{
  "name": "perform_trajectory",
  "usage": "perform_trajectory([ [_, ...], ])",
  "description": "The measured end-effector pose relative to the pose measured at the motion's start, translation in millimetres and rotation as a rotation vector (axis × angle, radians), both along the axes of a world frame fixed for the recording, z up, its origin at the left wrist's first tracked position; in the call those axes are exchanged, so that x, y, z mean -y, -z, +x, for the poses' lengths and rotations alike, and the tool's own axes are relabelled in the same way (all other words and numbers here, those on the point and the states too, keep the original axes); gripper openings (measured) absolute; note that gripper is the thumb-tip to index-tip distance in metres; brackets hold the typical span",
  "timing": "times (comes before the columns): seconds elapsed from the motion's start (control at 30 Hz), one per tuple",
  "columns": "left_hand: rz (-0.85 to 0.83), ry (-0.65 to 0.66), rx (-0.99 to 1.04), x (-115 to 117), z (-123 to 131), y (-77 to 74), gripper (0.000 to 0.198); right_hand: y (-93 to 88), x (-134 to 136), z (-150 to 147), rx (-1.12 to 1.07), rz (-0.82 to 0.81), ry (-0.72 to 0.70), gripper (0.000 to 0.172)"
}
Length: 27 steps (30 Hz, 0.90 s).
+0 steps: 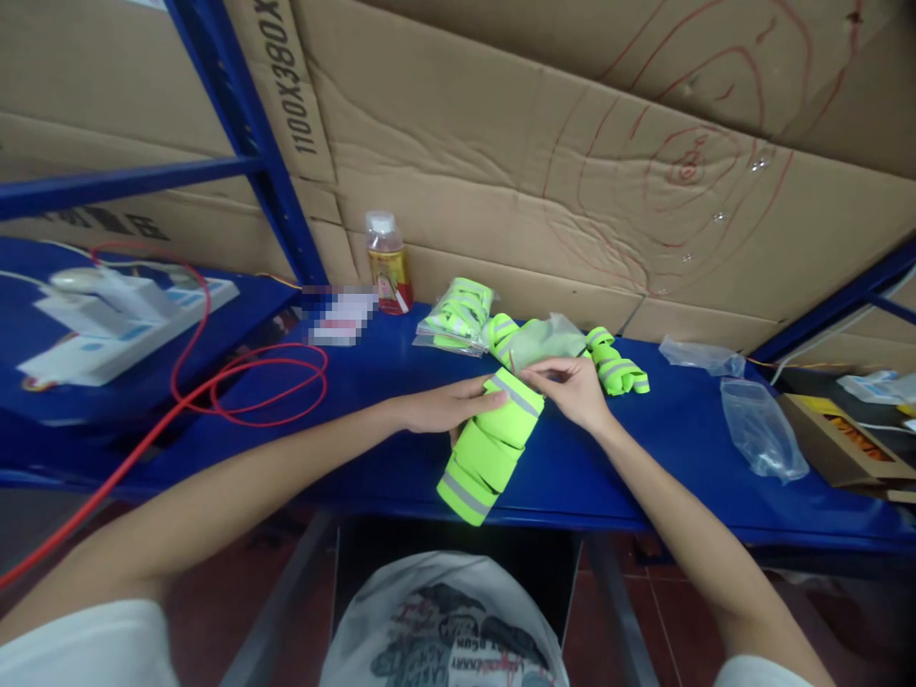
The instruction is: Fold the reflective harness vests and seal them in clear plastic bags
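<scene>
My left hand [458, 405] is closed around a folded neon-yellow reflective strap [490, 447] with grey stripes, its thumb lying on top. The strap hangs at the table's front edge, tilted toward me. At the strap's upper end, my right hand [569, 386] is pinched, thumb against fingers; what it grips there is too small to make out. Just behind my hands lie a crumpled clear plastic bag [548, 339] and more neon-yellow strap [616, 367]. Farther left sits a clear bag packed with neon-yellow straps [458, 315].
A bottle [388, 262] stands by the cardboard wall [458, 162]. Red cable [268, 386] loops across the left side, near a white power strip [129, 329]. Clear bags [762, 429] and an open cardboard box [844, 444] lie at right. Blue posts [247, 124] frame the table.
</scene>
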<state>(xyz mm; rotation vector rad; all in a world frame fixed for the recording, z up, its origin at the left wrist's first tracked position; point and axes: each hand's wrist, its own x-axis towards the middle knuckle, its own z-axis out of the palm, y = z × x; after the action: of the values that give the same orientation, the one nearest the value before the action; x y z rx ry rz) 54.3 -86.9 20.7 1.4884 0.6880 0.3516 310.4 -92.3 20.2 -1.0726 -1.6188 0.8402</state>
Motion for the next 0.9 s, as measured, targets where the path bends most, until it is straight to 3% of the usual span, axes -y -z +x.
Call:
perform_trajectory([
  [0.17,0.037,-0.009,-0.028,-1,0,-4.6,0.082,7.0,-2,0,0.141,0.148,-0.043,0.040],
  [0.4,0.075,-0.122,-0.039,-7,0,0.0,0.074,-3.2,5,10,0.564,0.415,-0.078,0.026],
  [0.7,0.219,-0.092,-0.028,-10,1,1.0,0.061,-6.5,11,5,0.664,0.610,-0.104,0.030],
  [0.9,0.464,-0.137,0.022,-6,6,-0.8,0.051,-2.8,15,3,0.677,0.682,-0.066,0.035],
])
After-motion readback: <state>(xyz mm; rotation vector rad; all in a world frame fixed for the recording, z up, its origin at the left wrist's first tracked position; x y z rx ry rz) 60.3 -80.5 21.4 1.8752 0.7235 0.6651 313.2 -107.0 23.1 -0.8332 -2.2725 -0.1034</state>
